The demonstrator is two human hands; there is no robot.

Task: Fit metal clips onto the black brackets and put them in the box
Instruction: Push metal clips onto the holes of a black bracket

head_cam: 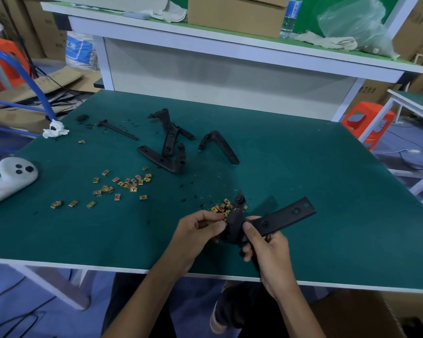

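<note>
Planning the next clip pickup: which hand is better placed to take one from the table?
Probably the left hand: it is beside the near pile of metal clips, while the right hand grips the black bracket.

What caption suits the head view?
Both hands hold a black bracket over the green table, metal clips scattered nearby.

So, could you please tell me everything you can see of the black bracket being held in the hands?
The black bracket is an angled, matte, plastic-looking piece. Its long flat arm, with round holes along it, points up and right; a shorter arm ends in a knob near the small clip pile. It is held just above the green table, near the front edge. The right hand grips its bend from below, while the left hand pinches at the short arm, seemingly pressing on a clip.
</note>
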